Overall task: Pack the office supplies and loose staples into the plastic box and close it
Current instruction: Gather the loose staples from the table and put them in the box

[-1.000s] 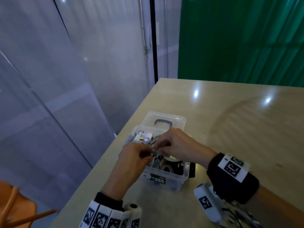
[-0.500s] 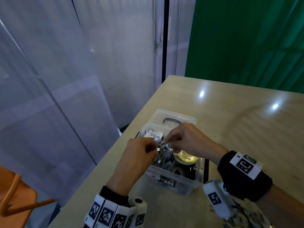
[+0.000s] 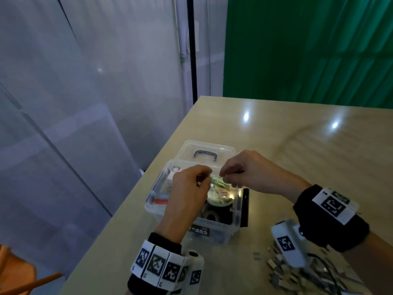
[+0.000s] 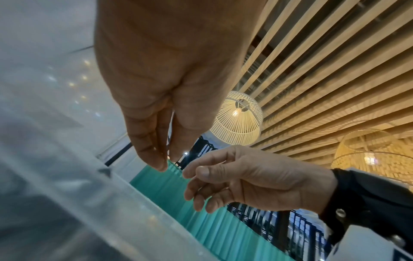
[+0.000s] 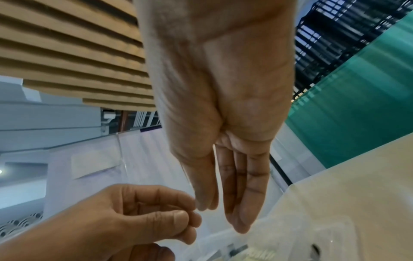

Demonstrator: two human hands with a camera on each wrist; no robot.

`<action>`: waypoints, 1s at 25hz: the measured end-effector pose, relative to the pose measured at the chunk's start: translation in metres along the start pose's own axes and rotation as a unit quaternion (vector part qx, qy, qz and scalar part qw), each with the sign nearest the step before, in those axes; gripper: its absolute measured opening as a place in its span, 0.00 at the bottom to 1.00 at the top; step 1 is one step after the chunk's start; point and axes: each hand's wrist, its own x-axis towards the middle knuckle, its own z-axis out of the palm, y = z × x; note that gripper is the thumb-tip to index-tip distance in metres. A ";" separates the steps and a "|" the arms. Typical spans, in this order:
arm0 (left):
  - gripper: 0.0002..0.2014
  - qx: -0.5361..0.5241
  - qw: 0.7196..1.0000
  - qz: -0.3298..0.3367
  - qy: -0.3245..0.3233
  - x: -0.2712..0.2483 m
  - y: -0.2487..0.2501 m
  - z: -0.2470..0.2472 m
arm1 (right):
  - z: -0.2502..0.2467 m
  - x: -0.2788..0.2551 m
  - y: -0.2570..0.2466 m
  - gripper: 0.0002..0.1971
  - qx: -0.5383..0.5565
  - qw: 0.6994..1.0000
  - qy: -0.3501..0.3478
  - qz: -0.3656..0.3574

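Note:
The clear plastic box (image 3: 214,234) stands open near the table's left edge. Its lid (image 3: 221,149) with a blue handle lies flat behind it. Inside I see a dark tape roll (image 3: 212,216), a round clear tub (image 3: 222,195) and a small white packet (image 3: 180,169). Both hands hover over the box with their fingertips nearly meeting. My left hand (image 3: 203,177) (image 5: 178,219) is curled, thumb against forefinger, with nothing visible in it. My right hand (image 3: 227,175) (image 4: 196,178) hangs relaxed with no object visible in it. Loose staples (image 3: 276,268) lie heaped at the front right.
The table's left edge (image 3: 131,199) runs close beside the box, with grey translucent panels beyond it. A black latch (image 3: 246,207) sticks up on the box's right side. A green curtain hangs behind the table. Bare tabletop (image 3: 308,158) stretches to the right.
Both hands stayed over the open box and lifted slightly, and their fingertips drew a little apart. The small pale bit seen between them half a second ago is no longer visible.

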 end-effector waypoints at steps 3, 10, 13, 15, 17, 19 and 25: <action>0.08 -0.022 0.998 0.031 -0.056 -0.007 0.032 0.029 | -0.024 -0.039 0.022 0.06 0.014 0.999 -0.013 0.030; 0.09 0.029 0.966 0.071 -0.247 -0.062 0.070 0.124 | -0.031 -0.118 0.115 0.05 -0.027 0.990 -0.028 0.139; 0.13 0.092 0.949 0.017 -0.300 -0.074 0.050 0.153 | -0.017 -0.134 0.151 0.10 -0.052 0.982 -0.008 0.183; 0.17 0.122 0.934 -0.039 -0.335 -0.079 0.035 0.165 | -0.005 -0.142 0.168 0.18 -0.070 0.976 -0.015 0.205; 0.16 0.181 0.918 -0.040 -0.351 -0.080 0.025 0.174 | 0.008 -0.142 0.177 0.26 -0.082 0.969 -0.036 0.229; 0.16 0.232 0.909 -0.027 -0.345 -0.080 0.022 0.182 | 0.022 -0.140 0.180 0.29 -0.101 0.964 -0.053 0.241; 0.16 0.168 0.931 -0.051 -0.321 -0.073 0.018 0.194 | 0.042 -0.138 0.168 0.13 -0.100 0.975 -0.037 0.193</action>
